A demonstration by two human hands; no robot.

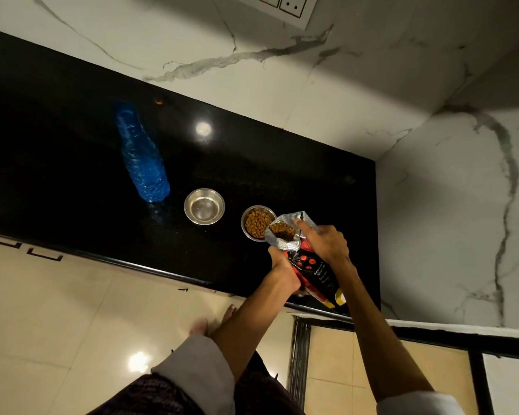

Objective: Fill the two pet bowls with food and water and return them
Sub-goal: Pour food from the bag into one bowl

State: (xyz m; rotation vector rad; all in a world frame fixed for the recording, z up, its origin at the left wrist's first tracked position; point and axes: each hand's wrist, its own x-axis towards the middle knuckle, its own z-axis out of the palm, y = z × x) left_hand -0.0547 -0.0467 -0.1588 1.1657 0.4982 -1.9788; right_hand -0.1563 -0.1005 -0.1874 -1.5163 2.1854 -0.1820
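Two small steel bowls stand on the black counter [252, 163]. The left bowl [204, 206] holds no kibble; whether there is water in it I cannot tell. The right bowl [256, 223] holds brown kibble. A black and red pet food bag [307, 265] with a silver lining is tilted, its open mouth right beside the kibble bowl's rim. My left hand [282, 265] grips the bag's left side. My right hand [324, 239] holds the bag near its open top. A blue plastic water bottle [141, 157] stands to the left of the bowls.
A marble wall rises behind and to the right of the counter, with a socket plate [285, 7] at the top. Beige floor tiles lie below the counter's front edge. My bare feet [210, 322] stand by the counter.
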